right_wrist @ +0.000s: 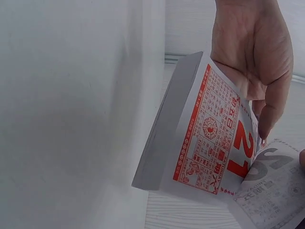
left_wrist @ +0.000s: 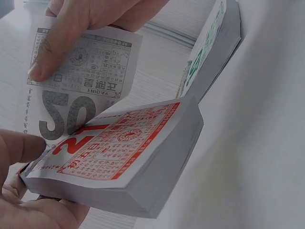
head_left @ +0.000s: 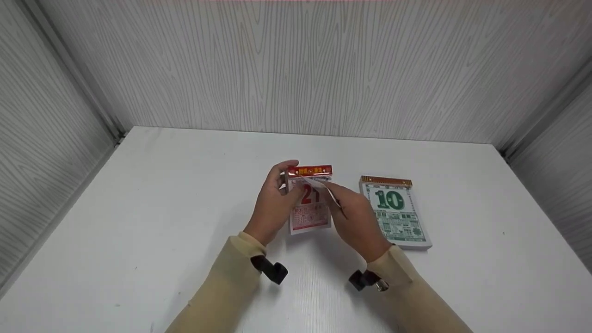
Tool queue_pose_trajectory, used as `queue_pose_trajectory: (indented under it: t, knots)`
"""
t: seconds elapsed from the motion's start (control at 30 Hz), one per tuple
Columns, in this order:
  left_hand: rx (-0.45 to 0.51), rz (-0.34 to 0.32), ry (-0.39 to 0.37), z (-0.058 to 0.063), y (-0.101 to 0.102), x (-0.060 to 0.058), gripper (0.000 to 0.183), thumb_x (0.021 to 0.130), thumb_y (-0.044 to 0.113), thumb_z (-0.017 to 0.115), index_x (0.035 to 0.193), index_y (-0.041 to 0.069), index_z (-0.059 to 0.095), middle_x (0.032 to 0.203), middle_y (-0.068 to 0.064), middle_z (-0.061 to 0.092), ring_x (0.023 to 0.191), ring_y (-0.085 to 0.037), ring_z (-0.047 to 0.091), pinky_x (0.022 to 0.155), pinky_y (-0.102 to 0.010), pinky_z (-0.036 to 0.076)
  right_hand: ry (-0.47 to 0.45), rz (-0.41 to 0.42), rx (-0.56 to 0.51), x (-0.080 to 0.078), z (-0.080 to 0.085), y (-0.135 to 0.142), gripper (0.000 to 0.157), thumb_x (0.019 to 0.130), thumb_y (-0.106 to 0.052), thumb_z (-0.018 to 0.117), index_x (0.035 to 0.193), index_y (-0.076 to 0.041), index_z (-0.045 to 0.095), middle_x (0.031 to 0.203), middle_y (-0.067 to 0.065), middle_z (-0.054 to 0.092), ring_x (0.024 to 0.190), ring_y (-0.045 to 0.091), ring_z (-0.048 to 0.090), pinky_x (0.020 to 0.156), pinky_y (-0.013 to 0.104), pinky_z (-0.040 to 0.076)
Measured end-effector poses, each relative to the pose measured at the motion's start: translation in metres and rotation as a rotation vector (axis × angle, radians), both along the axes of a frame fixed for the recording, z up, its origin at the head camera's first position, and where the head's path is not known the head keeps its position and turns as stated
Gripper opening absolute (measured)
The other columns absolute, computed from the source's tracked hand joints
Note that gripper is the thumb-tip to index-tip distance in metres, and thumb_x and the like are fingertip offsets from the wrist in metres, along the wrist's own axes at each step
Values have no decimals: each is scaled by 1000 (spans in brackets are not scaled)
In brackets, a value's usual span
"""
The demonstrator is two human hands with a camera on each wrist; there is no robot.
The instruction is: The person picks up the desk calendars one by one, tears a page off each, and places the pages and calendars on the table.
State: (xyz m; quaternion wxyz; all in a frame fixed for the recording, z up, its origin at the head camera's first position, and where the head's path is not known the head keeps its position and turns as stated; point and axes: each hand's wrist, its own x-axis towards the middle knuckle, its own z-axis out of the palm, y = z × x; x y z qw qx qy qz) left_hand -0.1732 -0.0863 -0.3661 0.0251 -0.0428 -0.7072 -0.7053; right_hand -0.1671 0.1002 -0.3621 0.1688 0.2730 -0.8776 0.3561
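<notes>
A thick tear-off calendar (head_left: pixel 309 221) with a red header strip and a red 21 on its page is held up over the table. My left hand (head_left: pixel 272 207) grips it at the left side near the header, thumb on the front and fingers behind. My right hand (head_left: pixel 360 223) pinches a loose-hanging sheet (left_wrist: pixel 102 64) printed with a black 20, seen from its back in the left wrist view. That sheet is folded up off the page, its end still at the header, where the left thumb presses.
A second tear-off calendar (head_left: pixel 397 219), with a green 10 and a brown-gold header, lies on the white table (head_left: pixel 138 208) just right of my right hand. Wood-grain panels (head_left: pixel 305 69) stand behind and on both sides.
</notes>
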Motion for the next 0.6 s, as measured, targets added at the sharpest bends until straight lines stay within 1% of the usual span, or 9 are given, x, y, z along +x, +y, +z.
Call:
queue_pose_trajectory:
  t: [0.07, 0.17, 0.27, 0.33, 0.43, 0.53, 0.6]
  knots:
    - [1, 13, -8, 0, 0, -1, 50, 102, 14, 65, 149, 22, 48, 140, -4, 60, 123, -22, 64, 101, -39, 54, 3, 8, -2, 0, 0, 0, 33, 106, -9, 57, 138, -7, 65, 135, 7, 68, 127, 23, 64, 104, 38, 52]
    - [21, 39, -8, -1, 0, -1, 47, 102, 14, 65, 146, 21, 51, 137, -3, 63, 120, -21, 66, 100, -39, 54, 11, 12, 5, 1, 1, 0, 33, 106, -9, 58, 138, -9, 66, 134, 6, 69, 126, 22, 64, 104, 38, 51]
    - [41, 56, -5, -1, -1, -1, 44, 103, 15, 65, 144, 23, 53, 132, -4, 66, 115, -21, 68, 98, -38, 54, 33, 21, 23, 2, 2, -1, 32, 105, -11, 60, 137, -11, 67, 133, 4, 70, 125, 20, 65, 103, 36, 52]
    - [55, 53, 3, -1, -1, 0, 44, 103, 14, 64, 144, 24, 54, 131, -5, 66, 114, -22, 68, 97, -38, 54, 69, 28, 52, 1, 2, -2, 32, 103, -12, 64, 134, -12, 69, 130, 3, 71, 123, 19, 67, 103, 34, 52]
    - [80, 46, 9, 0, -2, 0, 44, 103, 13, 63, 144, 22, 54, 131, -9, 65, 115, -24, 68, 97, -37, 54, 149, 49, 106, -1, 1, -2, 31, 99, -13, 71, 130, -11, 72, 127, 3, 72, 121, 18, 66, 103, 31, 52]
    - [100, 41, 5, 1, -2, 0, 44, 103, 12, 62, 145, 22, 53, 131, -11, 64, 116, -24, 67, 96, -37, 55, 228, 65, 162, -4, -2, -2, 32, 95, -13, 76, 127, -10, 74, 129, 3, 69, 123, 19, 63, 106, 31, 49]
    - [106, 41, 0, 1, -2, -1, 43, 103, 14, 62, 145, 22, 53, 131, -10, 64, 116, -24, 67, 95, -37, 55, 262, 73, 193, -6, -3, -2, 32, 94, -14, 77, 126, -9, 74, 131, 4, 67, 126, 19, 61, 108, 30, 47]
